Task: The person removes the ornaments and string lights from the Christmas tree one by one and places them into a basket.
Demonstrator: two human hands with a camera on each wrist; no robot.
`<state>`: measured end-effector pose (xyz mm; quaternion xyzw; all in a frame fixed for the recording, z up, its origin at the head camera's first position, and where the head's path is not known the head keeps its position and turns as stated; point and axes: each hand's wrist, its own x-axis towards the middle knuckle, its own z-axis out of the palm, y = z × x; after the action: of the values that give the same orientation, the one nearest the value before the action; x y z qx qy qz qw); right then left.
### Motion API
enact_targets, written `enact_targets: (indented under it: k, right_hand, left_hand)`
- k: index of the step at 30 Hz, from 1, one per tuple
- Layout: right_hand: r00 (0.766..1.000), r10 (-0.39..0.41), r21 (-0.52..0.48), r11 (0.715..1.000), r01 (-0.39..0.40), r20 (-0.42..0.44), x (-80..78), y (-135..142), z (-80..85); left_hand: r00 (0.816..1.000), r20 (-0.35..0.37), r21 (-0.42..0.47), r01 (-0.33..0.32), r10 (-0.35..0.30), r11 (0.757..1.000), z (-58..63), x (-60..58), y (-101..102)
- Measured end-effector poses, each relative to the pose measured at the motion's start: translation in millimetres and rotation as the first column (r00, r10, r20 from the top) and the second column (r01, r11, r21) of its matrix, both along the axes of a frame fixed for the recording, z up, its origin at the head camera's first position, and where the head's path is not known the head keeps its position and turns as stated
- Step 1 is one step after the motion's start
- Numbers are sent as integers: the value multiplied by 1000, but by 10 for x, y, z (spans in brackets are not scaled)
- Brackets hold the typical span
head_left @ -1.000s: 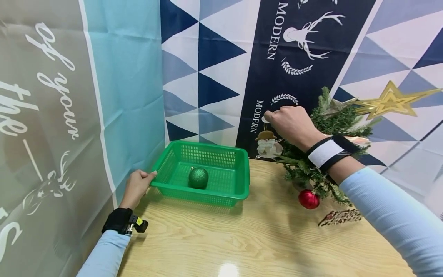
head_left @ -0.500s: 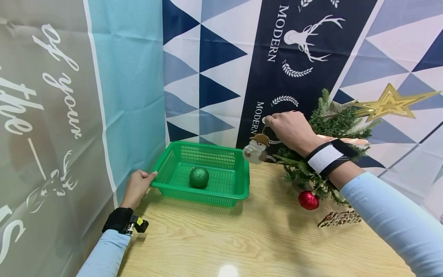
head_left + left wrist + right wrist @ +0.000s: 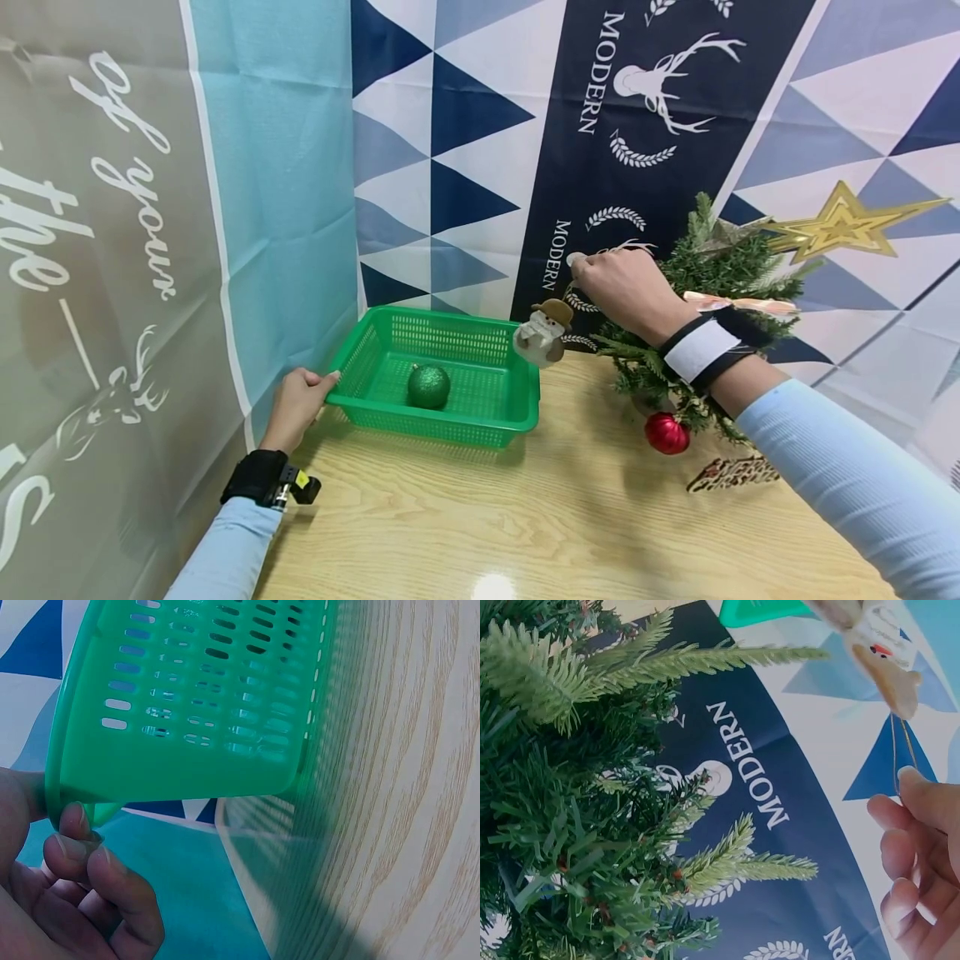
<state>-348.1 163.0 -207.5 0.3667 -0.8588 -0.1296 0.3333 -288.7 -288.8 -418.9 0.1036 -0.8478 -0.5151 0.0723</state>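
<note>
A snowman ornament [image 3: 542, 337] with a brown hat dangles in front of the right rim of a green plastic basket [image 3: 450, 423]. My right hand [image 3: 626, 287] pinches its thin gold loop between thumb and forefinger, which the right wrist view shows clearly, the snowman [image 3: 885, 664] hanging from the string. At the basket's left corner my left hand [image 3: 298, 404] grips the rim; in the left wrist view the thumb and curled fingers of that hand [image 3: 86, 889] pinch the basket's edge [image 3: 64, 750]. Inside the basket lies a glittery green bauble [image 3: 429, 387].
A small Christmas tree [image 3: 705, 350] stands right, partly behind my right forearm, with a gold star [image 3: 843, 221] on top and a red bauble [image 3: 667, 433] low down. A cut-out sign [image 3: 733, 473] sits by its base on the wooden table [image 3: 450, 517]. Patterned cloth hangs behind.
The right hand has moved slightly down. The snowman ornament has swung left and down, from beside the tree to the basket's right rim. The left hand keeps its hold on the basket.
</note>
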Motion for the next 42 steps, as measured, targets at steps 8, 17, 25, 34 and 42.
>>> enact_targets:
  k: [8, 17, 25, 34, 42]
  right_hand:
    - [1000, 20, 37, 999, -20, 19, 47, -31, -42]
    - [999, 37, 61, 997, -38, 10, 107, -93, -50]
    - [999, 43, 70, 997, -44, 28, 140, -146, -96]
    - [996, 77, 64, 995, -79, 41, 180, -199, -133]
    - [995, 61, 76, 995, -67, 81, 185, -242, -159]
  left_hand:
    - [1000, -4, -5, 5, -5, 1000, 3, 7, 7]
    - [1000, -19, -3, 6, -6, 1000, 2, 20, 2]
    - [999, -32, -5, -1, 1, 1000, -13, 26, 11]
    - [1000, -10, -6, 4, -4, 1000, -13, 24, 1]
    - [1000, -19, -6, 2, -2, 1000, -14, 16, 3]
